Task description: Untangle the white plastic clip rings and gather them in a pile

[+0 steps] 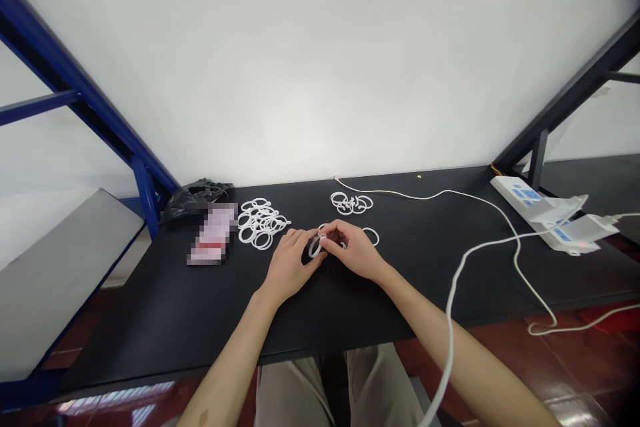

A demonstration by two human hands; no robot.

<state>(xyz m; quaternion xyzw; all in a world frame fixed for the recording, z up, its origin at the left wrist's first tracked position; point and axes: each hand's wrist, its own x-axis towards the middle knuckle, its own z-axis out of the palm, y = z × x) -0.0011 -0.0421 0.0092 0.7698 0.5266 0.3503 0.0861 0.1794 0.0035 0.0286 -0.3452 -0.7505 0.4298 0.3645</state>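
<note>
Both hands meet over the middle of a black table (165,307). My left hand (289,260) and my right hand (350,248) pinch the same small white ring (315,246) between their fingertips, holding it just above the tabletop. A heap of several loose white rings (261,221) lies to the left of my hands. A smaller cluster of joined white rings (351,202) lies behind them. One more white ring (371,235) rests flat just right of my right hand.
A crumpled black plastic bag (196,198) and a blurred pink object (212,233) sit at the left. A white cable (493,240) runs across the right side to white power strips (550,217). Blue metal shelving frame (95,120) rises at left; a white wall stands behind.
</note>
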